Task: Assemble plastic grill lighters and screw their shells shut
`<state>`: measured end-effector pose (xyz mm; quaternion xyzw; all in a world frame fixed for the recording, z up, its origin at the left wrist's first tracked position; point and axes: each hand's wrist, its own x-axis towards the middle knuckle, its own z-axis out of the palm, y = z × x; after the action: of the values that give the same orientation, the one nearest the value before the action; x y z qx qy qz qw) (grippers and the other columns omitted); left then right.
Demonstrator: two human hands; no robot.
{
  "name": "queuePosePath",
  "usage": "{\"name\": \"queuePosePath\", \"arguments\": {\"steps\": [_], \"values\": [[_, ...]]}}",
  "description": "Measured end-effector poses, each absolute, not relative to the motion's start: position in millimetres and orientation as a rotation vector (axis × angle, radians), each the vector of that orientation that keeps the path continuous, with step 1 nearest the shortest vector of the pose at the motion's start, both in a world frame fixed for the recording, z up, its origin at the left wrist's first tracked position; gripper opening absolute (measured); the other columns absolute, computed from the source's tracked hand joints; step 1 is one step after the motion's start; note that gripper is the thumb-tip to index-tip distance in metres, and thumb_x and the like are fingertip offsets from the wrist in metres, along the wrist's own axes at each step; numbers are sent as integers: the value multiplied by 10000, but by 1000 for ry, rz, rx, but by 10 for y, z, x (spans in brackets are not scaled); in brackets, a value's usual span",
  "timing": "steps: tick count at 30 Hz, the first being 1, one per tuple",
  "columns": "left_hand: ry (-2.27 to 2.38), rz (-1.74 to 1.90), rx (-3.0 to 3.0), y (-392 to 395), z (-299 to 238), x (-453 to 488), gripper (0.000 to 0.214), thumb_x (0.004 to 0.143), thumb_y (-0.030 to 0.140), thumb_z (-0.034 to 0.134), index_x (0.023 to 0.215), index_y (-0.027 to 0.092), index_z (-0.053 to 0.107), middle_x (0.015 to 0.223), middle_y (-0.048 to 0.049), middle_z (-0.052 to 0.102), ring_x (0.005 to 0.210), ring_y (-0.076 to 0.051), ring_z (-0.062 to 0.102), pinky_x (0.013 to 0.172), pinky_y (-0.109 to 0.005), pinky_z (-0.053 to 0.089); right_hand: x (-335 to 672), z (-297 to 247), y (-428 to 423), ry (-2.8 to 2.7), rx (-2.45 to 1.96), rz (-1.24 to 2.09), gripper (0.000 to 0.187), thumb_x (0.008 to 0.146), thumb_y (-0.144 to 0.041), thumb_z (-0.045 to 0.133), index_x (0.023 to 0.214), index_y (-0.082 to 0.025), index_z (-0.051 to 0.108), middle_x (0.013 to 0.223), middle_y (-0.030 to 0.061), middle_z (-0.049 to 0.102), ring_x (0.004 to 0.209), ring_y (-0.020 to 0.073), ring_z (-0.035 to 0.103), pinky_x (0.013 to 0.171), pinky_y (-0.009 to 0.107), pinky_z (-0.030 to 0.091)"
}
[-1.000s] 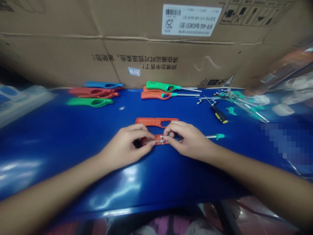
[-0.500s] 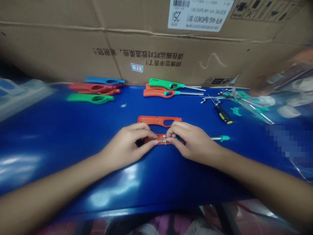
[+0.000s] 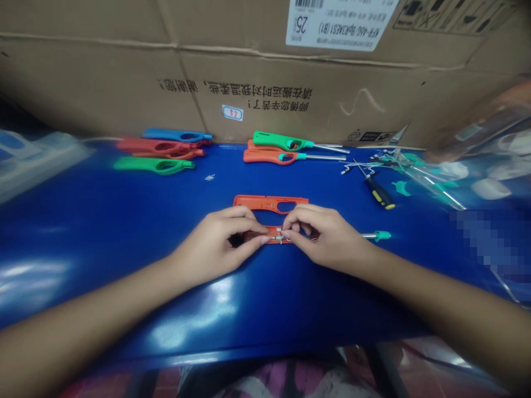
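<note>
An open orange lighter half-shell (image 3: pixel 271 234) lies on the blue table (image 3: pixel 124 232) between my hands, its metal tube with a teal tip (image 3: pixel 375 236) sticking out to the right. My left hand (image 3: pixel 215 246) pinches the shell's left part, thumb and forefinger closed on it. My right hand (image 3: pixel 326 235) pinches small white parts in the shell's middle. A second orange half-shell (image 3: pixel 269 203) lies just beyond my fingers.
A cardboard box (image 3: pixel 249 72) walls off the back. Coloured lighter shells (image 3: pixel 160 149) lie at the back left, two assembled lighters (image 3: pixel 286 150) at the back centre. A screwdriver (image 3: pixel 375 190) and loose tubes and wires (image 3: pixel 415 168) lie at the right. Plastic bags sit at both sides.
The view has shifted slightly. My fingers have moved a little on the parts in the shell; both hands stay on it.
</note>
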<state>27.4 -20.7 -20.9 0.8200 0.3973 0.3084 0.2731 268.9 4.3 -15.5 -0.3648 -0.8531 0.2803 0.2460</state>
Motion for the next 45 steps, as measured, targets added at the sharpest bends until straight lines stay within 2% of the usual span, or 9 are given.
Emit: {"name": "queuePosePath", "arguments": {"steps": [5, 15, 21, 24, 30, 32, 38, 45], "values": [[1083, 832, 2202, -206, -208, 282, 154, 926, 272, 684, 1013, 197, 785, 900, -55, 685, 762, -137, 654, 643, -243, 516, 2662, -150, 53, -2295, -1037, 830, 56, 865, -131, 637, 863, -183, 656, 753, -24, 596, 610, 84, 480, 576, 221, 375], [1077, 847, 2210, -205, -173, 307, 138, 921, 266, 687, 984, 192, 784, 893, -53, 694, 756, -130, 662, 640, -227, 525, 2675, -170, 11, -2330, -1003, 714, 58, 907, -163, 589, 923, -199, 632, 813, -10, 608, 676, 109, 499, 645, 246, 390], [1074, 830, 2233, -203, -174, 284, 130, 916, 241, 681, 984, 181, 773, 901, -50, 697, 787, -135, 670, 697, -245, 542, 2752, -45, 46, -2507, -922, 591, 143, 890, -134, 559, 1002, -204, 614, 958, 32, 649, 843, 155, 579, 723, 276, 423], [1071, 794, 2264, -191, -173, 240, 121, 916, 236, 674, 977, 186, 766, 914, -50, 706, 816, -150, 671, 731, -269, 545, 2824, 57, 88, -2693, -847, 461, 118, 919, -169, 547, 1010, -207, 614, 977, 50, 663, 918, 192, 581, 768, 307, 425], [1089, 748, 2396, -153, -98, 176, 110, 913, 268, 674, 954, 202, 752, 900, -41, 732, 838, -182, 649, 753, -314, 520, 2925, 155, 149, -2836, -817, 466, 73, 966, -213, 547, 951, -209, 619, 920, 29, 661, 808, 165, 576, 705, 293, 412], [1098, 757, 2465, -153, -68, 176, 138, 911, 276, 671, 1002, 202, 745, 926, -50, 729, 862, -199, 631, 792, -344, 510, 2929, 149, 151, -2842, -831, 467, 97, 977, -214, 535, 930, -206, 619, 901, 22, 661, 775, 154, 574, 681, 287, 405], [970, 628, 2569, -202, -109, 216, 280, 970, 246, 591, 1244, 246, 648, 1213, -69, 665, 1113, -221, 602, 962, -384, 454, 2907, 121, 133, -2842, -846, 428, 129, 998, -237, 503, 949, -207, 618, 931, 32, 674, 784, 158, 589, 679, 285, 405], [911, 607, 2522, -218, -164, 237, 289, 1004, 157, 509, 1248, 242, 640, 1214, -68, 641, 1132, -205, 581, 975, -373, 453, 2892, 99, 105, -2919, -716, 249, 234, 1040, -280, 424, 944, -190, 617, 891, 47, 646, 757, 163, 557, 680, 293, 408]]}}
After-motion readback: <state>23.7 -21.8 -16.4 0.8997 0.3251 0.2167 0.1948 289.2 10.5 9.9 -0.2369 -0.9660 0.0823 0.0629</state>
